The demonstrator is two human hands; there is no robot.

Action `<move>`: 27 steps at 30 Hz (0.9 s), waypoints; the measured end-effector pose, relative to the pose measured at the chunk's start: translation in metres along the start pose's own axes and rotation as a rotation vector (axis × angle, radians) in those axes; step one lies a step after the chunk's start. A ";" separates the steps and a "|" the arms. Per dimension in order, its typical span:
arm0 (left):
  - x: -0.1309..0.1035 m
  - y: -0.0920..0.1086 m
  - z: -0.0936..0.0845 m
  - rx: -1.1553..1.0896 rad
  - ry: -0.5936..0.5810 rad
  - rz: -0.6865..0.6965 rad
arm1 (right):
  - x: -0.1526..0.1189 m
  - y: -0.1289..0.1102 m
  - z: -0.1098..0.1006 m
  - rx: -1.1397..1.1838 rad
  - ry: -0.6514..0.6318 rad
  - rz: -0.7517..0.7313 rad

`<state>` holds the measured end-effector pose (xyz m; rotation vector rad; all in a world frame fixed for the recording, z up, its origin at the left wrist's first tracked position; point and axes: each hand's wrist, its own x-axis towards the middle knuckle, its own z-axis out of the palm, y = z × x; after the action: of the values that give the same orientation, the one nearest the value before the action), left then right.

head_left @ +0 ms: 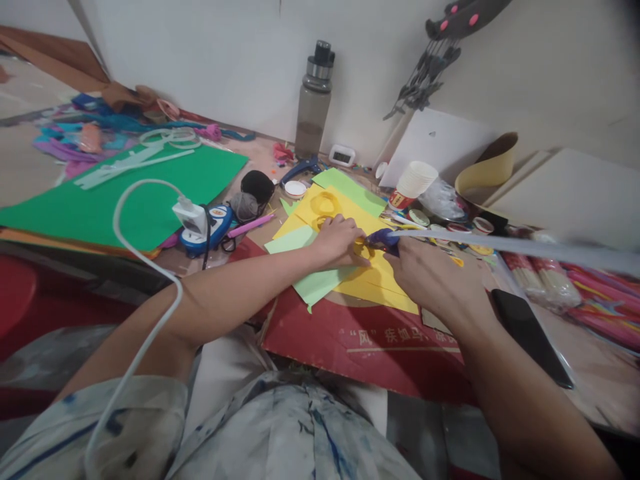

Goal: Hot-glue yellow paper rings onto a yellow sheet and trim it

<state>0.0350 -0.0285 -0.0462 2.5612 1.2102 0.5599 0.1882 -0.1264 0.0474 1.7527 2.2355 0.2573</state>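
My right hand [425, 273] is wrapped round a dark blue glue gun [383, 239], and a long whitish stick [475, 240] runs out of it to the right. The gun's front end is at a small yellow piece [363, 250], which my left hand [340, 240] holds with its fingers pressed together. Both hands are over yellow sheets [385, 283]. Beyond my left hand, a yellow ring shape [325, 203] lies on the yellow paper. A pale green sheet [320, 287] sits under my left wrist.
A red board [360, 353] lies beneath the papers. Left are a green sheet [165, 213], a blue power socket [213, 230] and a white cable [117, 220]. A bottle [313, 107] and paper cups [414, 183] stand behind. A black phone [530, 337] lies right.
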 end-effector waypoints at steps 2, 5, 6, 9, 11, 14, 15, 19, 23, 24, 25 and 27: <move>0.000 -0.001 0.000 0.004 -0.011 0.014 | 0.000 0.000 0.003 -0.013 0.017 -0.009; 0.001 0.000 -0.004 0.009 -0.048 0.027 | -0.005 -0.002 0.003 0.037 0.075 0.163; 0.001 0.000 -0.005 0.012 -0.058 0.019 | -0.007 -0.004 0.001 0.052 0.075 0.207; 0.002 0.003 -0.010 0.014 -0.087 -0.029 | -0.012 -0.010 -0.008 0.044 0.042 0.229; 0.002 0.003 -0.012 0.009 -0.104 -0.042 | -0.015 -0.014 -0.014 0.013 0.015 0.209; 0.002 0.003 -0.013 0.001 -0.106 -0.034 | -0.015 -0.016 -0.019 0.010 0.001 0.203; 0.002 0.002 -0.013 0.002 -0.104 -0.033 | -0.014 -0.015 -0.019 0.023 0.008 0.209; 0.001 0.003 -0.014 0.013 -0.114 -0.045 | -0.013 -0.011 -0.013 0.077 0.035 0.226; 0.000 0.005 -0.014 0.017 -0.118 -0.046 | -0.015 -0.006 -0.006 0.071 0.034 0.194; 0.000 0.005 -0.014 0.020 -0.121 -0.041 | -0.015 -0.005 -0.004 0.057 0.033 0.180; 0.000 0.005 -0.014 0.022 -0.126 -0.036 | -0.015 -0.004 -0.003 0.046 0.034 0.169; 0.000 0.004 -0.014 0.026 -0.134 -0.024 | -0.016 -0.002 -0.001 0.032 0.055 0.165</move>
<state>0.0318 -0.0304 -0.0318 2.5557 1.2077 0.3630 0.1897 -0.1427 0.0493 1.9728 2.1454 0.3089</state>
